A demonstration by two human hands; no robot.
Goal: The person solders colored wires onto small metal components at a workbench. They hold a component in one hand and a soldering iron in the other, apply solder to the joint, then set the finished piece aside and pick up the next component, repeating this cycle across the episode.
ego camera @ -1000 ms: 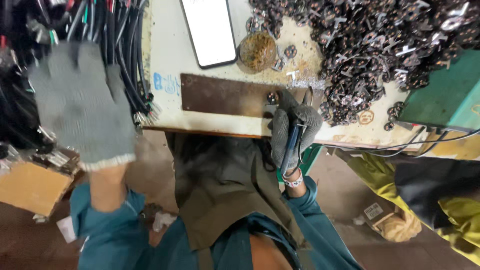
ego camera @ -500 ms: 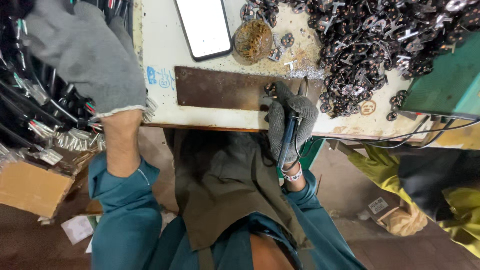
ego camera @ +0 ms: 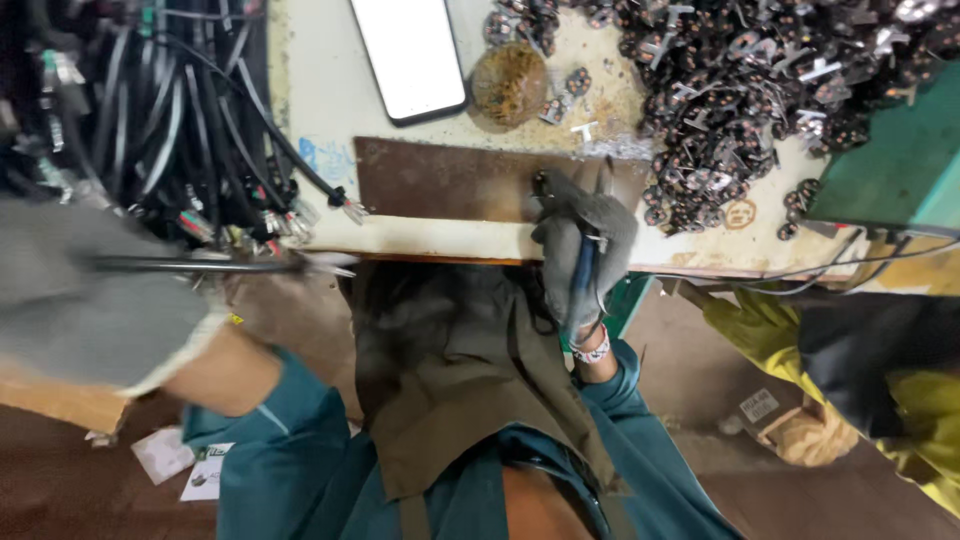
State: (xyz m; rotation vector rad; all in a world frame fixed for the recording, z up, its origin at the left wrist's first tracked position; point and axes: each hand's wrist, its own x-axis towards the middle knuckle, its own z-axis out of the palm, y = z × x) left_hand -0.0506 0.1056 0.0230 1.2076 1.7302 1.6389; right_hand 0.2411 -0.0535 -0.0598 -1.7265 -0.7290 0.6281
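Note:
Both my hands wear grey knit gloves. My left hand (ego camera: 95,300) is at the left, blurred, closed on a thin black cable (ego camera: 210,265) whose stripped end points right toward the table edge. My right hand (ego camera: 585,250) rests at the front edge of the table on a rusty brown metal plate (ego camera: 450,180), gripping a blue-handled tool (ego camera: 583,275) whose metal tips point up onto the plate.
A bundle of black cables (ego camera: 170,130) hangs at the left. On the cream table (ego camera: 420,238) lie a phone (ego camera: 410,55), a round brownish dish (ego camera: 510,82) and a heap of small metal parts (ego camera: 740,90). A green box (ego camera: 900,160) stands right. Yellow fabric (ego camera: 930,400) lies below.
My left hand has come down from the cable bundle toward me and now holds one cable level. The right hand stays on the plate with the tool.

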